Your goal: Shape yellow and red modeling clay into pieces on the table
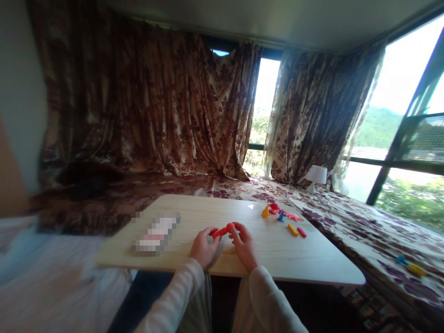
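Note:
Over the front middle of the table, a bright red rod-shaped piece with a rounded knob at its right end is held between both hands. The fingers of my left hand pinch its left end. At the knob, my right hand has its thumb and fingers closed. What exactly the red piece is, I cannot make out. To the right on the table lie a yellow stick and a pinkish-red stick, apart from my hands.
The pale wooden table also carries a yellow cone-like toy, a blue toy and red pieces at back right. A blurred-out flat item lies left. A white lamp stands beyond, on patterned cloth.

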Action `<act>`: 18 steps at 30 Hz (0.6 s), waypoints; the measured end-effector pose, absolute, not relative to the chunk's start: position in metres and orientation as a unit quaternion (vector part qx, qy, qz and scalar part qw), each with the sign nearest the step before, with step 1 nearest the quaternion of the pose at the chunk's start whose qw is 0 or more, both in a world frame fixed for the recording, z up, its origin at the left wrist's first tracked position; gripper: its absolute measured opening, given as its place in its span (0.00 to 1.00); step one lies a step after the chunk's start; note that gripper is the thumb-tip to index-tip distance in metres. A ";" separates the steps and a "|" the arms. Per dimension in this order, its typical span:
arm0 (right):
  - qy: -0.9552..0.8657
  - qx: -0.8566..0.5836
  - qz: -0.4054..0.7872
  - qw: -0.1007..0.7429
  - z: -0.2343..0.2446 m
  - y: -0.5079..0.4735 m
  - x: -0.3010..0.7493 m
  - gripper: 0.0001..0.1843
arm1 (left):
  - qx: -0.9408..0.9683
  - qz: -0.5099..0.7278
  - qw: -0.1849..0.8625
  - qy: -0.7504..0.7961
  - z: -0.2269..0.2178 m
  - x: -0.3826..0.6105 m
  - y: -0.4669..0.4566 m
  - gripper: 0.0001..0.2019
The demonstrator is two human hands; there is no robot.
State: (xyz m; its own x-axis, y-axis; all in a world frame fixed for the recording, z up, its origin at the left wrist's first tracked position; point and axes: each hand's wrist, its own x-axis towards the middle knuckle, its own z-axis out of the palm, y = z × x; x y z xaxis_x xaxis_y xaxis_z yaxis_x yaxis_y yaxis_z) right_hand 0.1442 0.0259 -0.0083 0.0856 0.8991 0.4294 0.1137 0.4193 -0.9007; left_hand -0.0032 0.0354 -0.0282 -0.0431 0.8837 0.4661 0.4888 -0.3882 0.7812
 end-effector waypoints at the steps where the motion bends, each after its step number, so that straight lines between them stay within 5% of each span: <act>1: -0.589 -0.429 0.330 0.600 -0.008 0.026 0.144 0.22 | 0.661 0.506 0.199 0.517 -0.028 -0.004 0.036 0.13; 18: -0.583 -0.432 0.339 0.598 -0.010 0.028 0.143 0.23 | 0.656 0.502 0.196 0.528 -0.030 -0.004 0.037 0.13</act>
